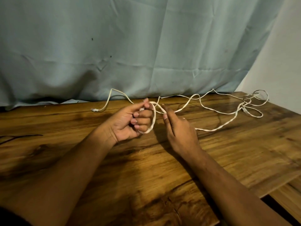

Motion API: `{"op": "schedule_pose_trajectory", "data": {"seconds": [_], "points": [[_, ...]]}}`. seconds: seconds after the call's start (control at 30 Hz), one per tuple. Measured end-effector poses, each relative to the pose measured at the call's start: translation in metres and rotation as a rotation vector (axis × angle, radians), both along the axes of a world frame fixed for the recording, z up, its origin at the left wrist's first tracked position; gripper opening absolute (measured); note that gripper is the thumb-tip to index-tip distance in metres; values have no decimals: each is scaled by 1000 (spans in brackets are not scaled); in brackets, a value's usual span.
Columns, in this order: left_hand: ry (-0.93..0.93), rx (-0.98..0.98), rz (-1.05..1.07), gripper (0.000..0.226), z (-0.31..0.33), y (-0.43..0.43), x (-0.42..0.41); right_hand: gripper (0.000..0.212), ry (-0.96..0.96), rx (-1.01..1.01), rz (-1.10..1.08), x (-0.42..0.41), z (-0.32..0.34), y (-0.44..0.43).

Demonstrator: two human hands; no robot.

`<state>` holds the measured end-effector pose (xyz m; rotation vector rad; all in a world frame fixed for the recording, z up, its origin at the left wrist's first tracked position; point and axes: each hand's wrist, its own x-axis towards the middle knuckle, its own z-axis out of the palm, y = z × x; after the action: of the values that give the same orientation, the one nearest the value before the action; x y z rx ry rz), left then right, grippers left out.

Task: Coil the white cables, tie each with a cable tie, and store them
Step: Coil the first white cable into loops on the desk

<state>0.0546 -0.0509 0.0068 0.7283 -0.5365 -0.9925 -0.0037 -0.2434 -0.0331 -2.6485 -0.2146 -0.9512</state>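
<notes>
My left hand [132,121] is palm up above the wooden table [162,168], fingers curled round a small loop of white cable [153,121]. My right hand [179,128] is just to its right, pinching the same cable near the top of the loop between thumb and forefinger. From there the cable trails right across the table to a loose tangle of loops [250,105] at the far right. A second stretch of white cable [114,95] with a plug end [94,109] lies at the back left.
A pale blue-green cloth [130,46] hangs behind the table's far edge. The table's right edge drops off at the lower right, with a lower wooden surface [286,198] beside it. A thin dark line [19,137] crosses the wood at the left.
</notes>
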Motion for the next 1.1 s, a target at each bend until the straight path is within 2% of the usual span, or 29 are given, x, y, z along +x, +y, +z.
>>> {"op": "schedule_pose_trajectory", "data": {"seconds": [0.07,0.13,0.23,0.37,0.47,0.57,0.77,0.83,0.97,1.1], "points": [[53,-104,-14,27,3,6,8,44,-79,-8,-61,2,0,-9],[85,-148,30,25,4,12,12,40,-138,78,-77,2,1,-16],[108,-154,154,26,5,14,11,38,-116,119,-70,-1,1,-15],[98,-71,426,33,8,6,3,29,137,-124,-62,-3,-1,-2],[71,-70,485,33,5,-1,0,24,189,-299,21,-6,-2,10],[58,-73,453,27,1,-3,4,24,137,-386,103,-7,-4,17],[-92,134,494,37,-4,-7,9,32,65,-467,169,-12,-1,15],[-145,185,529,34,-4,-8,9,32,38,-483,211,-12,-2,14],[-260,264,610,30,-9,-9,7,23,4,-432,312,-11,1,10],[-272,305,637,29,-14,-11,5,20,-162,-403,317,-14,11,4]]}}
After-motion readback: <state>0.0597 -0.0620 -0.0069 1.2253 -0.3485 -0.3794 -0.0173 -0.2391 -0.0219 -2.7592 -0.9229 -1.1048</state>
